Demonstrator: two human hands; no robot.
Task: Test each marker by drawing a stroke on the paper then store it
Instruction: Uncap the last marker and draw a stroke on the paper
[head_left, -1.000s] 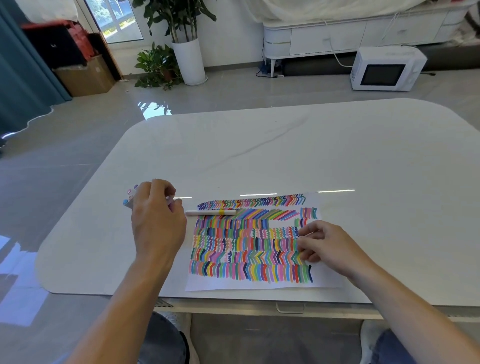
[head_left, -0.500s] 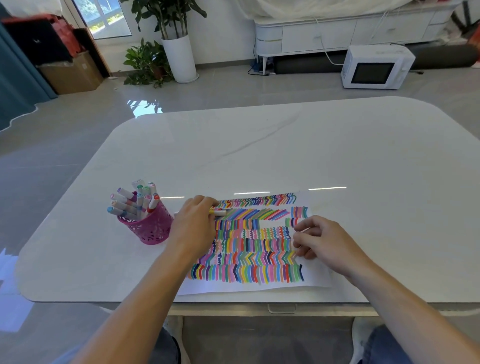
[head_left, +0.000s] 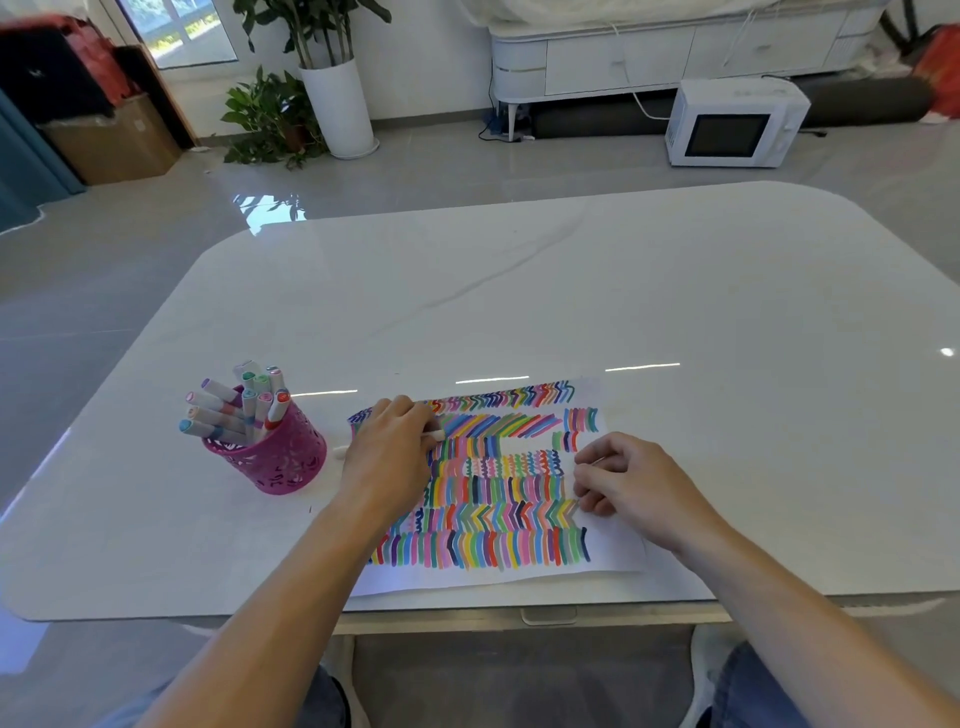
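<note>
Head view: the marker (head_left: 435, 434) lies across the top-left corner of the paper (head_left: 613, 551), a white end poking out on either side of my left hand (head_left: 387, 457). I expect it to be light, stiff, smooth plastic, apt to roll on the glossy counter (head_left: 571, 291), so I'd pinch it mid-barrel, clear of the cap. My left fingers are curled down over that barrel, closed on it. My right hand (head_left: 631, 480), at three o'clock from the left, rests on the paper's right side with its fingers curled in; whether it pinches anything I cannot tell. The pink holder (head_left: 275, 462) of stored markers (head_left: 228, 410) stands at nine o'clock from my left hand, just beside it.
</note>
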